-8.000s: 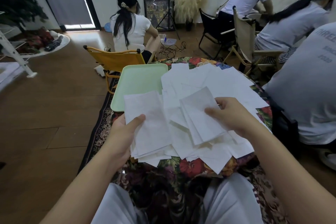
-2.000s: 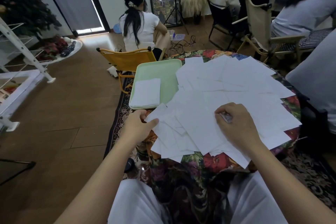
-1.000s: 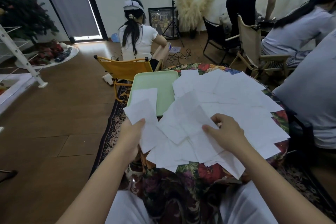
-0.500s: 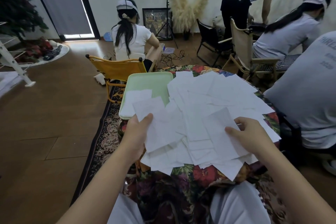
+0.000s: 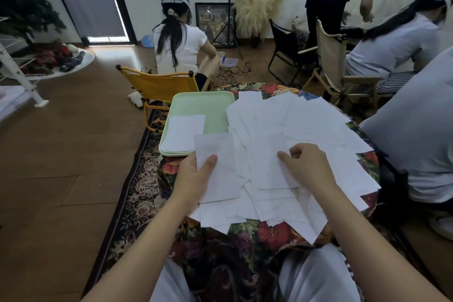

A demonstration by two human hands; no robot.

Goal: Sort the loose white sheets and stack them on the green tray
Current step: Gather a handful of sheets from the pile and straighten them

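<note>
A person's left hand (image 5: pixel 193 179) pinches one white sheet (image 5: pixel 218 169) beside the green tray (image 5: pixel 203 105). The right hand (image 5: pixel 306 167), fingers curled, pinches another sheet (image 5: pixel 272 164) on the loose pile (image 5: pixel 306 125).

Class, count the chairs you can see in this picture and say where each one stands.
3: a yellow chair behind the tray, a black chair near the far wall, and a beige chair beside it. Others may be hidden behind people.

tray (image 5: pixel 210 105) at table's (image 5: pixel 269 230) far left, small stack (image 5: pixel 183 135) in it, loose sheets (image 5: pixel 306 130) spread to its right
</note>
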